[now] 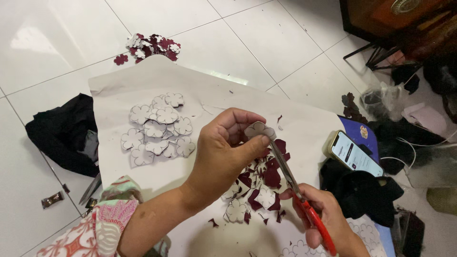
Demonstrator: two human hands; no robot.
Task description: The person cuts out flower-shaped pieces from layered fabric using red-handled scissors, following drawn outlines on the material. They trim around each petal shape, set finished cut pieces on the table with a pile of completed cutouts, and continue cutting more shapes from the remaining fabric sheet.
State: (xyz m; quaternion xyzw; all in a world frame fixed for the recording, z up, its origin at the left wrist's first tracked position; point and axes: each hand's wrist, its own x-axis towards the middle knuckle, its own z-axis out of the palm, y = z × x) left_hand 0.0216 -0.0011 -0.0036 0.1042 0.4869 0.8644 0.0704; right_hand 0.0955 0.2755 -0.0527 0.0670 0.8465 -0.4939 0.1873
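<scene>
I am mid-cut on a flower shape. My left hand (223,152) pinches a small white flower (260,129) between thumb and fingers (247,143), closed firmly on it and holding it up above the paper sheet (143,85) spread on the floor. My right hand (323,214) grips the red-handled scissors (295,185), fingers wrapped shut around the handles, with the blades pointing up and left so that their tips meet the flower's lower right edge. I cannot tell how far the blades are parted.

Below my hands lies a litter of maroon scraps (266,176) mixed with a few cut flowers. A neat cluster of finished white flowers (159,128) sits on the sheet to the far left, and another pile (152,46) lies on the tiles beyond it. A phone (354,154) rests to the right.

I judge the trimming of this petal outline to be underway; the next move calls for turning the flower slightly in my left hand so the blades follow the curve.
</scene>
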